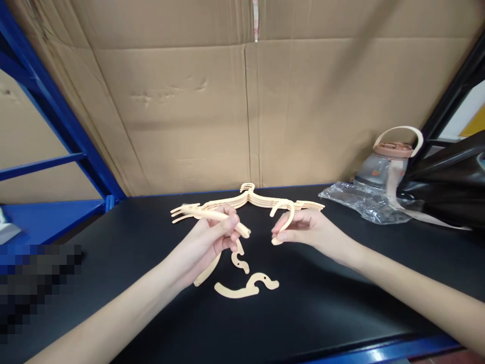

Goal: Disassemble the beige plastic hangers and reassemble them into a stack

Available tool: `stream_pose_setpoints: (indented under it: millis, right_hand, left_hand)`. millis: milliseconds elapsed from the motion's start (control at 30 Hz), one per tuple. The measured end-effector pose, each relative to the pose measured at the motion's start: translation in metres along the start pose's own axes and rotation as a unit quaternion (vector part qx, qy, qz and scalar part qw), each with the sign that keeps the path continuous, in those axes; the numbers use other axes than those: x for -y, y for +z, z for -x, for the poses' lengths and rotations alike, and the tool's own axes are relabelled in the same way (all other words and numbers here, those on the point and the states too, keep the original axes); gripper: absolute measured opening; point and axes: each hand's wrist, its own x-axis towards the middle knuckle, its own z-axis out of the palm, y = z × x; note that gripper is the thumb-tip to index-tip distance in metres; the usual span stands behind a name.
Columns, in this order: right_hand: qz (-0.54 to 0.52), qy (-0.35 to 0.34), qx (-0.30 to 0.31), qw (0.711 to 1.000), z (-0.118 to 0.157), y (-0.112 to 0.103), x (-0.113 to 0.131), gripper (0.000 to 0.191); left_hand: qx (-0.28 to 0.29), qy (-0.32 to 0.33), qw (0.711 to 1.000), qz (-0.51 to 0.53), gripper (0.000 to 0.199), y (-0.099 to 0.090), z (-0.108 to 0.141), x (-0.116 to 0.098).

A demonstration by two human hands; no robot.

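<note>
My left hand (217,235) is closed around a cream hanger arm piece (215,215), whose near end points right. My right hand (299,227) pinches a cream hook (291,215), its curve upward, a short gap from the piece in my left hand. Behind both hands lies a stack of cream hangers (248,198), partly covered by them. On the black table (322,308) in front lies a loose curved piece (237,292) with a small hole near one end. Another loose piece (240,263) is partly hidden by my left hand, as is a curved strip (207,273) beside it.
At the back right stands a clear bottle (373,167) with a brown lid and strap. Crumpled clear plastic (364,202) lies before it, near a black bag (450,177). Cardboard (182,116) walls the back; a blue frame (71,116) rises at left.
</note>
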Motion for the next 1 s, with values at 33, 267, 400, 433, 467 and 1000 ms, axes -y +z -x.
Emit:
stream_pose_setpoints:
  millis: [33,267,400,433,467,1000]
  right_hand:
    - [-0.033,0.007,0.002,0.999,0.002,0.005,0.0,0.017]
    - [-0.143,-0.026,0.053,0.988,0.008,0.026,0.004,0.009]
    - [-0.159,0.0,0.061,0.985,0.009,0.023,0.004,0.007]
    - [-0.172,0.011,0.064,0.983,0.009,0.021,0.003,0.008]
    - [-0.188,0.023,0.069,0.98,0.009,0.019,0.002,0.009]
    - [-0.133,-0.008,0.036,0.99,0.007,0.015,-0.001,0.013]
  left_hand:
    - [0.013,-0.006,1.0,0.025,0.028,0.002,0.001,0.001]
    - [0.049,-0.002,0.999,0.024,0.028,0.017,0.006,0.009]
    - [0.039,0.039,0.996,-0.073,0.033,0.02,0.005,0.012]
    - [0.039,0.052,0.993,-0.098,0.034,0.02,0.005,0.012]
    - [0.043,0.066,0.989,-0.123,0.035,0.02,0.006,0.011]
    - [0.141,0.091,0.962,-0.216,0.026,0.009,0.004,0.011]
